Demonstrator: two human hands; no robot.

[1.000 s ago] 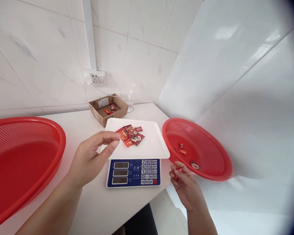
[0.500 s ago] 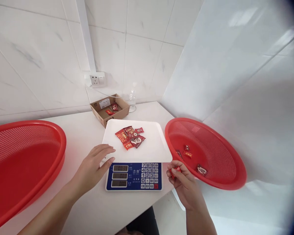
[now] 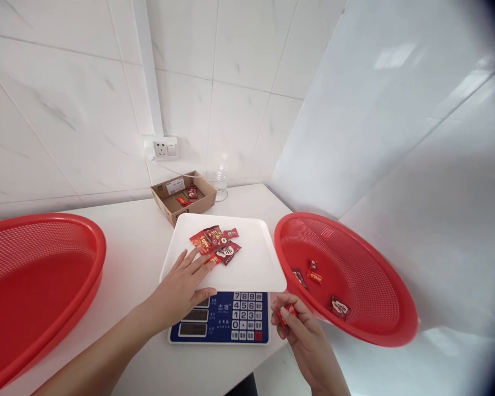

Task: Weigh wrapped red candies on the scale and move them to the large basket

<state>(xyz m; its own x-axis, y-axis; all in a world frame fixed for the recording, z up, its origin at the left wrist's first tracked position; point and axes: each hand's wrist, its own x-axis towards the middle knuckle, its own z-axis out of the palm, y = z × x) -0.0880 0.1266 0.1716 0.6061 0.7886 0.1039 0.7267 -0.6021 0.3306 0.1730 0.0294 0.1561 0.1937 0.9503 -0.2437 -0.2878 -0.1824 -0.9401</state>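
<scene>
A blue-faced digital scale (image 3: pixel 235 319) carries a white tray (image 3: pixel 256 264) with a small pile of red wrapped candies (image 3: pixel 216 245). My left hand (image 3: pixel 183 289) lies flat and open on the tray's near left corner, its fingertips touching the nearest candy. My right hand (image 3: pixel 299 327) is at the table's front edge beside the scale, fingers pinched on one red candy (image 3: pixel 287 314). Just right of it, a red mesh basket (image 3: pixel 367 324) holds several candies.
A large red mesh basket (image 3: pixel 78 264) sits at the left on the white table (image 3: pixel 136 247). At the back stand a cardboard box (image 3: pixel 202 198) with a few candies, a clear water bottle (image 3: pixel 220 179) and a wall socket (image 3: pixel 165 148). Tiled walls close in behind and to the right.
My left hand dropped from a raised pinch and slid flat onto the tray toward the candies. My right hand stayed by the scale's right side with its candy.
</scene>
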